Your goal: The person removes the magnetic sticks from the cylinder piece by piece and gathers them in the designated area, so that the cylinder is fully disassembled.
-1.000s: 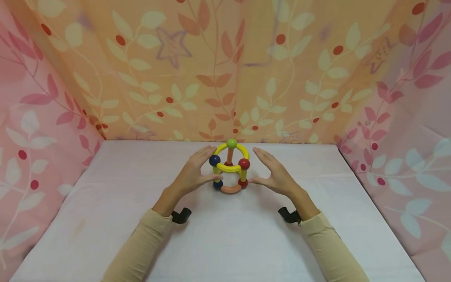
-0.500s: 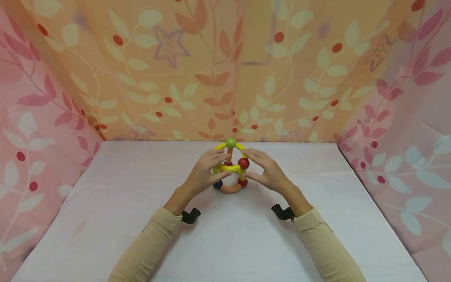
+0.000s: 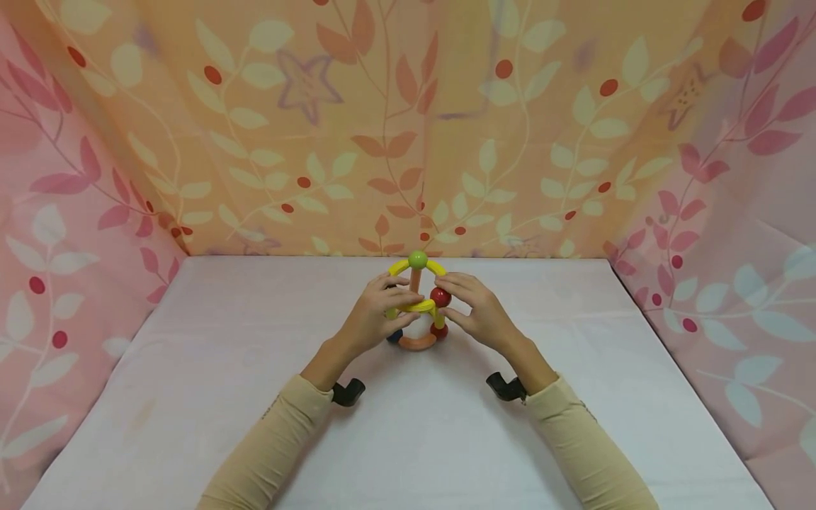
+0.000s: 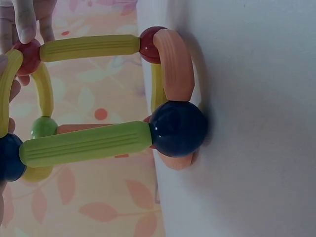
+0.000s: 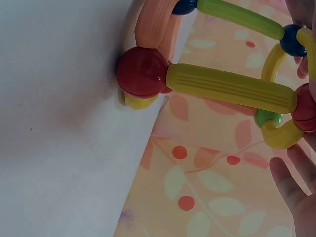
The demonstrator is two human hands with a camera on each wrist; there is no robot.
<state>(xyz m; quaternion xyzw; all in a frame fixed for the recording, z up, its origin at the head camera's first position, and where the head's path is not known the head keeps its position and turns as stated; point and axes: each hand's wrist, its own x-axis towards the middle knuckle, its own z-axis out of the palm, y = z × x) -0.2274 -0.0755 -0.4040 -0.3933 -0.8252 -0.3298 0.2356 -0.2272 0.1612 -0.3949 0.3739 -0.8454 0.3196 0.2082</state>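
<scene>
A ball-and-rod construction toy (image 3: 417, 342), built as a three-cornered frame, stands upright on the white tabletop. Curved rods join the balls into an upper and a lower ring, with straight rods between. My left hand (image 3: 372, 312) grips the upper left corner around the dark blue ball (image 4: 9, 157), mostly hidden by the fingers in the head view. At the upper right corner, my right hand (image 3: 481, 312) pinches the red ball (image 3: 440, 297) between thumb and fingers. The green ball (image 3: 418, 260) tops the rear corner, untouched. In the left wrist view, a lower blue ball (image 4: 178, 128) rests on the table.
The white-covered table (image 3: 408, 439) extends around the toy. A patterned orange curtain (image 3: 395, 127) hangs behind it, with pink patterned cloth (image 3: 57, 283) at both sides. Black wrist mounts (image 3: 349, 392) stick out inward under the wrists.
Both hands have come inward from either side of the toy and taken hold of its upper front corners. The toy stands in nearly the same place.
</scene>
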